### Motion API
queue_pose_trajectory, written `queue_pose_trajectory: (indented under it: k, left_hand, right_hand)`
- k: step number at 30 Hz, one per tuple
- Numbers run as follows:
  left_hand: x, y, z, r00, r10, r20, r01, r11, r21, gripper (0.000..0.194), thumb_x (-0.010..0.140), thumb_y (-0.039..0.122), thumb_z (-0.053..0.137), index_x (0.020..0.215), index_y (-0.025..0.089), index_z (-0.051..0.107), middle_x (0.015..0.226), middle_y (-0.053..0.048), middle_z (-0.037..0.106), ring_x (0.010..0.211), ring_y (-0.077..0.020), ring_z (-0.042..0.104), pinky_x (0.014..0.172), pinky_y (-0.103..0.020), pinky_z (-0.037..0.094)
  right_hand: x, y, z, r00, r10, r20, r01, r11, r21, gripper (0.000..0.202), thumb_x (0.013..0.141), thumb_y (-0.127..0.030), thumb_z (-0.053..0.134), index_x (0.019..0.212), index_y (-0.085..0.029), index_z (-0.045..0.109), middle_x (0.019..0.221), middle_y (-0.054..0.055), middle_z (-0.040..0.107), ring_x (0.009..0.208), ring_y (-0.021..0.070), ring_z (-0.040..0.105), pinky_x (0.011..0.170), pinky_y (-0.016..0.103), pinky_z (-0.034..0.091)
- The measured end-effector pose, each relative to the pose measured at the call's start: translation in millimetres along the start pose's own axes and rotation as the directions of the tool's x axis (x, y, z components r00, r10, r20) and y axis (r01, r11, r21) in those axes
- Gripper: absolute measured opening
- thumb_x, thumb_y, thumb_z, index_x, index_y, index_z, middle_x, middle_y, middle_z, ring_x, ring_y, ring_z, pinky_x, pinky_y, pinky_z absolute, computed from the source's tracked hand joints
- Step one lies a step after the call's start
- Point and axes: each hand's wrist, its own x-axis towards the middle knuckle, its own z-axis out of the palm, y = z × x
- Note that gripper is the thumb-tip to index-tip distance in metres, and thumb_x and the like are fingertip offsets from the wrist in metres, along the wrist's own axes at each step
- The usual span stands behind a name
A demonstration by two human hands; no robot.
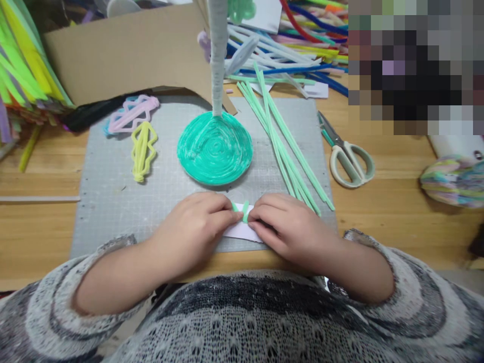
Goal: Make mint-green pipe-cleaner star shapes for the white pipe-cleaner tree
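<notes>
Both hands meet near the front edge of a grey cutting mat. Between them is a short light-green pipe cleaner, bent over a small piece of white card. My left hand pinches the pipe cleaner and card from the left. My right hand grips them from the right, its fingertips close to the left ones. Fingers hide part of the bend. Just beyond stands a round green base with a white wrapped stem rising from it.
Several light-green pipe cleaners lie right of the base, with scissors beyond them. Yellow and pink-purple zigzag pipe-cleaner shapes rest at left. Cardboard and bundled pipe cleaners stand behind.
</notes>
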Motion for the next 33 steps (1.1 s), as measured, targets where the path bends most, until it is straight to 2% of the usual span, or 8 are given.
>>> queue_pose_trajectory:
  k: [7,12,20,33]
  left_hand:
    - [1,4,1.4,0.999,-0.039,-0.026,0.039,0.999,0.007,0.025,0.094,0.022,0.047,0.098,0.016,0.071,0.083,-0.008,0.068,0.079,-0.0198,0.062,0.068,-0.034,0.051]
    - [1,4,1.8,0.996,-0.092,0.009,0.092,0.994,-0.054,0.02,0.092,0.022,0.052,0.094,0.016,0.071,0.082,-0.008,0.069,0.08,-0.0214,0.063,0.069,-0.035,0.051]
    - [6,5,-0.4,0.97,-0.226,0.089,0.237,0.962,-0.137,0.014,0.088,0.023,0.059,0.088,0.018,0.072,0.08,-0.005,0.069,0.08,-0.0206,0.062,0.073,-0.036,0.049]
    - [7,9,-2.9,0.951,-0.286,0.122,0.303,0.939,-0.16,0.009,0.085,0.021,0.061,0.088,0.02,0.07,0.081,-0.002,0.07,0.079,-0.02,0.062,0.072,-0.034,0.044]
  right_hand:
    - [-2,-3,6,0.997,0.059,-0.058,-0.057,0.998,0.038,0.018,0.092,-0.021,0.051,0.084,-0.016,0.066,0.081,0.006,0.066,0.078,0.0184,0.057,0.074,0.031,0.042]
    - [0,-6,10,0.993,0.083,-0.088,-0.081,0.996,0.035,0.016,0.09,-0.021,0.053,0.082,-0.015,0.065,0.08,0.006,0.067,0.077,0.0184,0.057,0.072,0.031,0.04]
    - [0,-8,14,0.989,0.079,-0.128,-0.077,0.997,0.025,0.013,0.089,-0.019,0.055,0.079,-0.016,0.064,0.077,0.003,0.068,0.072,0.0163,0.056,0.071,0.032,0.034]
    - [-1,-9,17,0.978,0.05,-0.203,-0.051,0.999,0.004,0.012,0.086,-0.016,0.059,0.075,-0.015,0.063,0.072,0.0,0.067,0.07,0.015,0.058,0.07,0.031,0.031]
